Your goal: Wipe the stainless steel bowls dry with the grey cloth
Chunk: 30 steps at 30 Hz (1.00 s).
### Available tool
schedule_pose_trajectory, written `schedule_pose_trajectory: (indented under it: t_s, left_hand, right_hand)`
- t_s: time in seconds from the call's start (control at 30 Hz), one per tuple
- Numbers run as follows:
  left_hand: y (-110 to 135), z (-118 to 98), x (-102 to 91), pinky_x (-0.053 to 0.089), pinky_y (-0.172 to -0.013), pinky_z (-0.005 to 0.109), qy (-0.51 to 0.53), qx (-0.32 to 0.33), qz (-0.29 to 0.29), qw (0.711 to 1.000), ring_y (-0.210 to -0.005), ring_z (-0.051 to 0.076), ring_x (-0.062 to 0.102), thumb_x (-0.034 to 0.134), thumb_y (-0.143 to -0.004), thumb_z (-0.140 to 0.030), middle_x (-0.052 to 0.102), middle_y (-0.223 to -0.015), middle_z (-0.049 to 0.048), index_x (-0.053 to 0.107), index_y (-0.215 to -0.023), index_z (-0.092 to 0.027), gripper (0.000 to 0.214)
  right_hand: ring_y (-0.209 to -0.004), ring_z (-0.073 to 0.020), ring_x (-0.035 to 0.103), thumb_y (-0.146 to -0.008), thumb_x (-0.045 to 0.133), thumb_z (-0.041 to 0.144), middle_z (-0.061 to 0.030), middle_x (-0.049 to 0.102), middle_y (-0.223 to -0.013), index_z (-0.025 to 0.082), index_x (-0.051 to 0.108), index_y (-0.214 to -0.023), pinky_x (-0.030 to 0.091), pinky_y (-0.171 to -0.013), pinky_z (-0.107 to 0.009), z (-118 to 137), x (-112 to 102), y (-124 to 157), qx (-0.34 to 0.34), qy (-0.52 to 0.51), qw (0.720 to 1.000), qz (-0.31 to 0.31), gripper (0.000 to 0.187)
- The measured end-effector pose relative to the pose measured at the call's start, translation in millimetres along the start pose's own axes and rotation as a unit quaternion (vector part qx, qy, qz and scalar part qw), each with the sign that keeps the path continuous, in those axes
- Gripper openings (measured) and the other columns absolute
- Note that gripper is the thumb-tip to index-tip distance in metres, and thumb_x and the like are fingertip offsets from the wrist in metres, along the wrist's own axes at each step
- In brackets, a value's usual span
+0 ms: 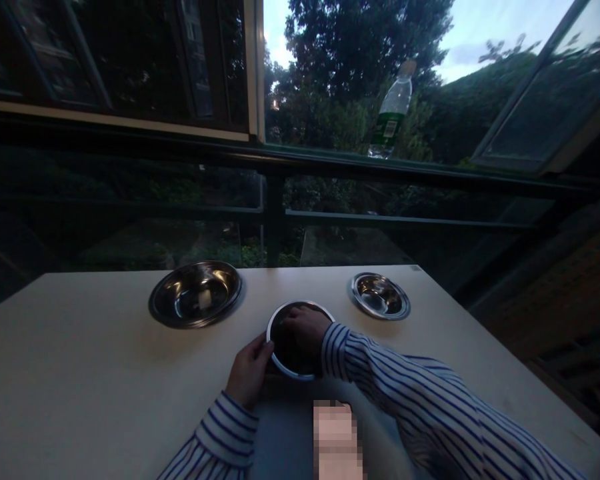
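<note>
A round metal bowl [307, 377] with a bright rim stands near the middle of the white table. My left hand [249, 370] grips its left side, thumb on the rim and fingers around the outer wall. Inside the bowl is my right hand [307, 329], reaching in from the right with curled fingers pointing down and left. The fingertips are in shadow, and I cannot make out what they hold. The bowl's inside looks dark, so its contents are unclear. Both arms wear blue-and-white striped sleeves.
A wide steel basin [196, 325] sits at the back left of the table [80, 360], a smaller steel bowl [405, 310] at the back right. A plastic bottle [393, 113] with a green label stands on the window ledge behind. A pixelated patch [337, 440] hides something at the front.
</note>
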<state>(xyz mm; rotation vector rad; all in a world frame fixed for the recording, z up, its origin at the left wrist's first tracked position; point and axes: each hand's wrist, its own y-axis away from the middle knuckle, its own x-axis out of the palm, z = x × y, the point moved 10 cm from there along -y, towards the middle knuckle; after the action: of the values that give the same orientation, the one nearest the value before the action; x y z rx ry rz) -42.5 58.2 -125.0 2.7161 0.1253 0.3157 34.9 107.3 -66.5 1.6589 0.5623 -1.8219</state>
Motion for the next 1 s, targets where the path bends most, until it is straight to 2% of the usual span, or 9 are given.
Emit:
schedule_pose_trajectory:
  t_s: [0.13, 0.27, 0.43, 0.57, 0.63, 0.7, 0.8, 0.9, 1.0]
  left_hand:
    - [1, -1, 0.5, 0.05, -0.045, 0.026, 0.004, 0.001, -0.001, 1.0, -0.051, 0.017, 0.063, 0.052, -0.08, -0.017, 0.069, -0.065, 0.0032, 0.054, -0.116, -0.011, 0.037]
    - [2, -2, 3.8, 0.052, -0.048, 0.028, 0.02, 0.009, 0.014, 1.0, -0.05, 0.017, 0.062, 0.054, -0.078, -0.018, 0.07, -0.066, 0.003, 0.057, -0.112, -0.01, 0.035]
    - [-2, 2, 0.4, 0.05, -0.045, 0.03, 0.025, 0.005, 0.002, 1.0, -0.049, 0.018, 0.062, 0.058, -0.074, -0.019, 0.07, -0.066, 0.0029, 0.057, -0.114, -0.012, 0.04]
    - [-7, -4, -0.1, 0.053, -0.062, 0.029, 0.083, 0.043, 0.009, 0.996, -0.066, 0.019, 0.066, 0.065, -0.068, -0.018, 0.072, -0.076, 0.0045, 0.065, -0.101, -0.012, 0.033]
    - [-7, -5, -0.5, 0.052, -0.068, 0.028, 0.107, 0.053, 0.013, 0.993, -0.073, 0.019, 0.066, 0.066, -0.067, -0.018, 0.073, -0.08, 0.0053, 0.067, -0.097, -0.012, 0.031]
    - [-6, -1, -0.8, 0.053, -0.06, 0.028, 0.094, 0.033, 0.01, 0.995, -0.064, 0.018, 0.066, 0.065, -0.069, -0.018, 0.072, -0.075, 0.0052, 0.064, -0.103, -0.012, 0.035]
    - [-2, 2, -3.7, 0.05, -0.046, 0.028, 0.048, 0.017, -0.006, 0.999, -0.049, 0.017, 0.061, 0.061, -0.072, -0.017, 0.07, -0.064, 0.0039, 0.06, -0.11, -0.011, 0.038]
    - [-1, 0, -6.3, 0.05, -0.042, 0.027, 0.029, 0.024, -0.021, 0.999, -0.048, 0.017, 0.061, 0.059, -0.073, -0.015, 0.07, -0.065, 0.0041, 0.061, -0.109, -0.01, 0.036]
    - [-1, -1, -5.6, 0.051, -0.043, 0.029, 0.035, 0.021, -0.026, 0.999, -0.05, 0.017, 0.062, 0.057, -0.074, -0.014, 0.07, -0.068, 0.0035, 0.059, -0.112, -0.011, 0.037]
  right_hand:
    - [-0.094, -0.0185, 0.053, -0.083, 0.047, 0.013, -0.0084, 0.06, -0.103, 0.019, 0.06, -0.108, 0.044, -0.078, -0.027, -15, -34, 12, 0.046, 0.006, 0.996, -0.078, 0.029]
    - [-0.109, -0.024, 0.042, -0.087, 0.039, 0.013, -0.0138, 0.05, -0.119, 0.018, 0.052, -0.12, 0.042, -0.084, -0.035, -29, -60, 22, 0.09, 0.036, 0.986, -0.137, 0.035]
    - [-0.1, -0.0252, 0.046, -0.085, 0.042, 0.009, -0.0157, 0.057, -0.106, 0.013, 0.059, -0.111, 0.043, -0.084, -0.038, -19, -40, 2, 0.047, 0.062, 0.993, -0.094, 0.031]
    - [-0.1, -0.0208, 0.045, -0.087, 0.045, 0.019, -0.0057, 0.057, -0.112, 0.023, 0.057, -0.113, 0.043, -0.086, -0.031, 18, -23, -14, -0.025, 0.067, 0.996, -0.062, 0.029]
    - [-0.099, -0.0195, 0.046, -0.087, 0.045, 0.021, -0.0039, 0.057, -0.111, 0.025, 0.058, -0.11, 0.044, -0.084, -0.029, 25, -22, -18, -0.036, 0.071, 0.996, -0.051, 0.027]
    - [-0.098, -0.021, 0.046, -0.087, 0.044, 0.019, -0.0078, 0.058, -0.109, 0.021, 0.06, -0.107, 0.045, -0.08, -0.03, 15, -25, -17, -0.01, 0.08, 0.996, -0.049, 0.025]
    - [-0.097, -0.025, 0.048, -0.085, 0.043, 0.011, -0.0152, 0.059, -0.105, 0.015, 0.062, -0.101, 0.047, -0.072, -0.033, -26, -33, -4, 0.068, 0.094, 0.992, -0.049, 0.026]
    - [-0.089, -0.0243, 0.052, -0.08, 0.045, 0.007, -0.0143, 0.063, -0.09, 0.015, 0.066, -0.09, 0.047, -0.069, -0.033, -62, -34, 14, 0.118, 0.1, 0.987, -0.04, 0.024]
    - [-0.089, -0.0237, 0.052, -0.081, 0.044, 0.006, -0.013, 0.063, -0.094, 0.015, 0.065, -0.097, 0.046, -0.075, -0.035, -69, -38, 24, 0.117, 0.094, 0.987, -0.054, 0.028]
